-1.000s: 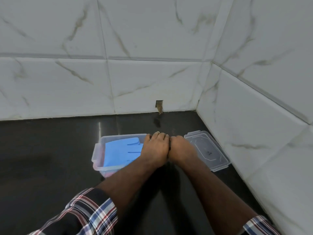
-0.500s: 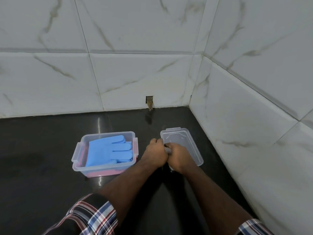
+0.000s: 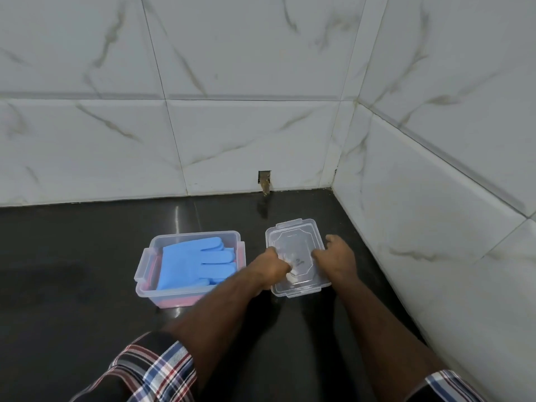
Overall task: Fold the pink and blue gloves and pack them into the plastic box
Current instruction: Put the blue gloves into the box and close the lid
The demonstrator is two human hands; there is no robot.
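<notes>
Both hands on the clear lid, gloves already in the box.

Nearest, plaid sleeves cross the glossy black table. The left hand and right hand grip the left and right edges of the ribbed transparent lid, fingers curled. Left of it, the clear plastic box holds smooth blue gloves over pink gloves. Beyond, veined marble-look tiles. Lid marking illegible.
</notes>
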